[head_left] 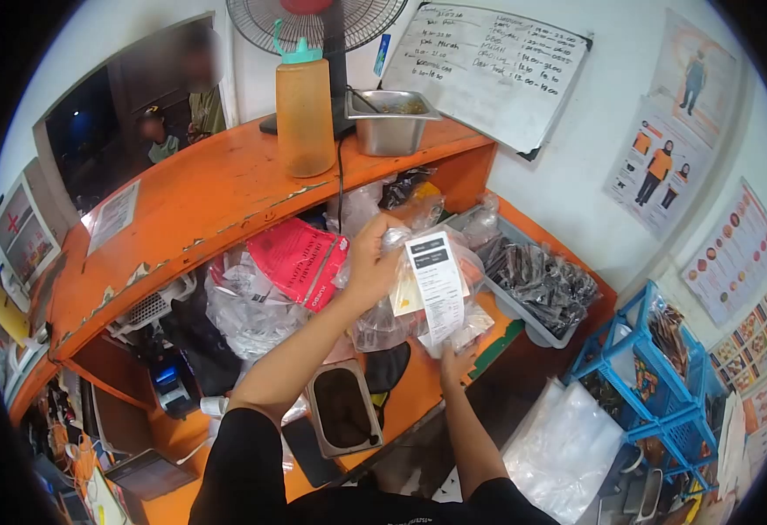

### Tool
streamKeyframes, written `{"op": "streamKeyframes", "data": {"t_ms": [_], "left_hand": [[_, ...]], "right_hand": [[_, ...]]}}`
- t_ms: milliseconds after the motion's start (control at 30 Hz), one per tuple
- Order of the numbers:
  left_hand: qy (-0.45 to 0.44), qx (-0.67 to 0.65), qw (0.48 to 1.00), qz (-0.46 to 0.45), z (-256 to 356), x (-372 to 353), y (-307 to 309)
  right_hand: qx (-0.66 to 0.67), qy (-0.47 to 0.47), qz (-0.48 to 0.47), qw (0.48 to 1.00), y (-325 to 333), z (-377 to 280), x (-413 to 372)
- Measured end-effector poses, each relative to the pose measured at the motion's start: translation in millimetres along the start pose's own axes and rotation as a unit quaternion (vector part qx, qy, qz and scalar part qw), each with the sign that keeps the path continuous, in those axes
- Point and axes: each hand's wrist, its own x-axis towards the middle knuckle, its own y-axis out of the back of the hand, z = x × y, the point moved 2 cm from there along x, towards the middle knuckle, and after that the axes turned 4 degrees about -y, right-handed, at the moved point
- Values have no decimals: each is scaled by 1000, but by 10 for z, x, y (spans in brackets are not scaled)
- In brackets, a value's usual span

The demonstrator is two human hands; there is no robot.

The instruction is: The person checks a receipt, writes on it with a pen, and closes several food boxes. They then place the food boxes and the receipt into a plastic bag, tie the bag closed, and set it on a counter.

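Note:
A clear plastic bag (pixel 390 331) with a long white receipt (pixel 440 284) on its front hangs before me over the orange counter. Its gathered top is in the closed fingers of my left hand (pixel 375 262). Lower down, my right hand (pixel 458 366) pinches the bag's bottom edge, close to the receipt's lower end. Through the plastic I see something orange and a yellowish paper, but not what they are. Left of the bag lies a pink printed plastic packet (pixel 300 262) on crumpled clear plastic bags (pixel 248 306).
A grey tray (pixel 536 328) of black wrapped cutlery stands right of the bag. Below is a metal container (pixel 344 407) of dark liquid. The upper shelf (pixel 217 206) carries an orange bottle (pixel 305 118), a steel pan (pixel 390 136) and a fan. Blue baskets (pixel 637 385) stand at right.

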Motion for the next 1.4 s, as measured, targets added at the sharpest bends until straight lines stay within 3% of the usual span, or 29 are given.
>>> {"op": "streamKeyframes", "data": {"t_ms": [67,133,167,200,233,367,433,467,667,733,767,800,833,867,900,967,1100,1200,1267,1333,1400], "left_hand": [[49,2,999,-2,-24,-122,62],[58,-38,998,4,-353,98,147],[73,-94,992,29,-364,83,132],[79,-84,993,28,-279,76,104],[86,-87,992,29,-308,64,84],[103,-121,987,-5,-419,57,17],[110,-143,983,-20,-435,55,-60],[111,-148,982,-24,-440,53,-107],[143,-195,969,-60,-439,-26,-477],[161,-207,961,-88,-410,-121,-648],[192,-208,952,-119,-450,-231,-765],[156,-154,968,-120,-464,-379,-897],[186,-172,956,-151,-500,-535,-1008],[213,-188,941,-183,-519,-661,-1093],[250,-186,929,-199,-501,-758,-1155],[232,-143,932,-238,-687,-890,-1252],[173,-126,950,-227,-1130,-897,-1391],[162,-10,949,-268,-1187,-605,-1276],[26,182,940,-288,-1095,-453,-1116],[-15,153,947,-283,-490,-232,-774],[19,64,951,-302,366,-84,-384]], "right_hand": [[-125,-73,149,978,-3,-206,-121],[-7,96,96,991,-885,742,694],[-18,89,96,991,-765,578,683],[137,7,-83,987,-641,191,679],[293,-78,-253,919,-591,-64,622],[174,-33,-243,954,-109,-33,652],[132,-152,-136,970,167,61,498],[132,-153,-129,971,270,62,412],[166,-164,-169,958,473,-591,-365],[440,-110,-184,872,436,-872,-585],[443,-107,-179,872,467,-853,-608],[482,-130,-173,849,502,-798,-682],[521,-150,-167,824,528,-739,-756],[504,-171,-155,832,577,-638,-791],[513,-222,-73,826,587,-696,-831],[418,-264,-72,866,621,-548,-801],[402,-294,-80,864,535,-242,-463],[339,-296,-179,875,285,-463,-47],[344,-284,-222,867,138,-547,111],[323,-264,-304,857,-20,-569,257],[304,-248,-282,875,-68,-308,430]]}}
